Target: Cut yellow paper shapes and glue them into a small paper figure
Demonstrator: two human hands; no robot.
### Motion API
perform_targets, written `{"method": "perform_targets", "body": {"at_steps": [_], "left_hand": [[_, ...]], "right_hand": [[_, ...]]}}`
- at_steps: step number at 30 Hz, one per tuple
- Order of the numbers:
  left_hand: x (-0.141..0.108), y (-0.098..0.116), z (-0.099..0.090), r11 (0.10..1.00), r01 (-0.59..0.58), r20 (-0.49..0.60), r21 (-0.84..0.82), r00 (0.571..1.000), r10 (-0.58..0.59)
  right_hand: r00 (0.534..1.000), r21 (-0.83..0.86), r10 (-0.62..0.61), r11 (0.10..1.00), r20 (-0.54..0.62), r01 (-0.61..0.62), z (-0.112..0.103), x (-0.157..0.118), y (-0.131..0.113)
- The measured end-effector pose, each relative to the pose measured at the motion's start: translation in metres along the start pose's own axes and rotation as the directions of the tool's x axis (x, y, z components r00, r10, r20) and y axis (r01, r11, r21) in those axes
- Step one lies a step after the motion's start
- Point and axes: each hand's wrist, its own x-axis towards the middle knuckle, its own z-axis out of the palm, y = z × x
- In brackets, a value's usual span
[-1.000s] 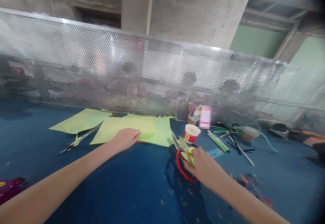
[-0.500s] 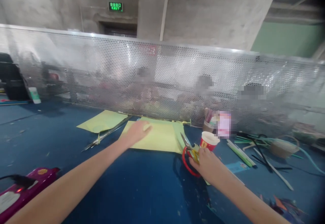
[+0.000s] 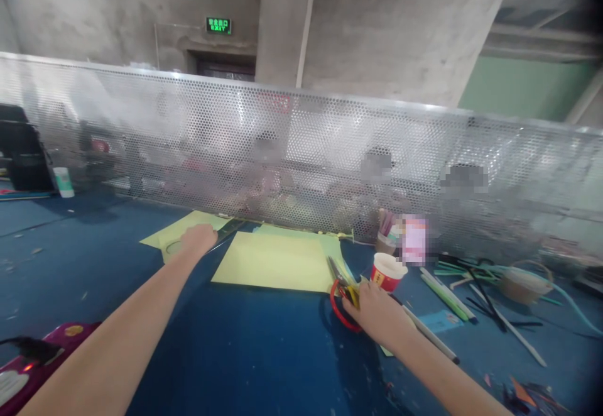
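Note:
In my right hand (image 3: 379,309) is a pair of scissors (image 3: 346,290) with red handles and yellow parts, blades pointing away and slightly left. My left hand (image 3: 200,239) is closed over the left yellow paper (image 3: 181,222); its fingertips, and whatever they hold, are hidden. A thin metal strip (image 3: 226,235) runs from beside that hand toward the back. Between my hands lies a larger pale yellow sheet (image 3: 276,262), and the scissor tips are over its right edge. A red and white paper cup (image 3: 389,271) stands just behind my right hand.
A perforated metal screen (image 3: 301,158) closes off the table's back. Markers (image 3: 447,295), a small basket (image 3: 525,283) and loose strips lie at right. A purple power strip (image 3: 51,347) with a plug is at near left, a white-green tube (image 3: 63,181) at far left.
My left hand has moved left, off the middle sheet and onto the left yellow paper. My right hand keeps the scissors and has shifted slightly left and down in the picture.

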Motion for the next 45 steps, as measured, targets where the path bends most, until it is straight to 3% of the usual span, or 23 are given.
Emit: {"method": "perform_targets", "body": {"at_steps": [8,12,18,20,22,24,26,27,29,32,34,35,40,45], "left_hand": [[0.005,0.001,-0.002,0.989,0.073,-0.037,-0.129,0.996,-0.079],[-0.001,0.008,-0.011,0.974,0.070,-0.173,-0.215,0.979,-0.108],[-0.015,0.034,-0.045,0.893,-0.123,-0.479,-0.434,0.870,-0.113],[-0.019,0.048,-0.054,0.828,-0.214,-0.520,-0.518,0.848,-0.106],[-0.027,0.064,-0.060,0.745,-0.309,-0.506,-0.592,0.862,-0.045],[-0.041,0.083,-0.061,0.644,-0.385,-0.452,-0.661,0.889,0.067],[-0.062,0.102,-0.060,0.540,-0.440,-0.392,-0.717,0.896,0.210],[-0.074,0.111,-0.059,0.492,-0.458,-0.362,-0.740,0.889,0.281],[-0.098,0.126,-0.057,0.423,-0.470,-0.305,-0.775,0.864,0.400],[-0.127,0.140,-0.053,0.300,-0.382,-0.112,-0.874,0.759,0.641],[-0.139,0.144,-0.051,0.277,-0.335,-0.036,-0.900,0.693,0.720],[-0.143,0.146,-0.050,0.280,-0.333,-0.023,-0.900,0.680,0.733],[-0.149,0.146,-0.052,0.294,-0.434,-0.073,-0.852,0.654,0.753],[-0.147,0.138,-0.051,0.269,-0.714,-0.203,-0.647,0.501,0.841]], "right_hand": [[0.996,-0.115,0.064,0.992,0.064,-0.056,0.000,-0.001,-0.004],[0.996,-0.115,0.065,0.992,0.057,-0.058,-0.002,-0.004,-0.004],[0.997,-0.079,0.072,0.995,0.033,-0.069,-0.002,-0.009,0.001],[0.997,0.044,0.079,0.996,-0.020,-0.078,-0.005,-0.008,0.002],[0.992,0.245,0.089,0.967,-0.091,-0.065,-0.012,-0.005,0.002],[0.986,0.547,0.145,0.834,-0.085,-0.076,-0.022,0.001,0.001],[0.982,0.773,0.185,0.621,0.018,-0.131,-0.035,0.007,-0.003],[0.980,0.838,0.189,0.522,0.069,-0.160,-0.041,0.010,-0.005],[0.975,0.893,0.172,0.405,0.137,-0.197,-0.051,0.013,-0.009],[0.968,0.978,0.183,0.085,0.173,-0.190,-0.060,0.014,-0.011],[0.963,0.986,0.224,-0.106,0.150,-0.129,-0.063,0.013,-0.010],[0.960,0.983,0.247,-0.152,0.134,-0.098,-0.064,0.012,-0.009],[0.961,0.979,0.273,-0.205,0.047,0.010,-0.064,0.009,-0.005],[0.983,0.971,0.174,-0.217,-0.057,0.095,-0.065,0.005,-0.002]]}}
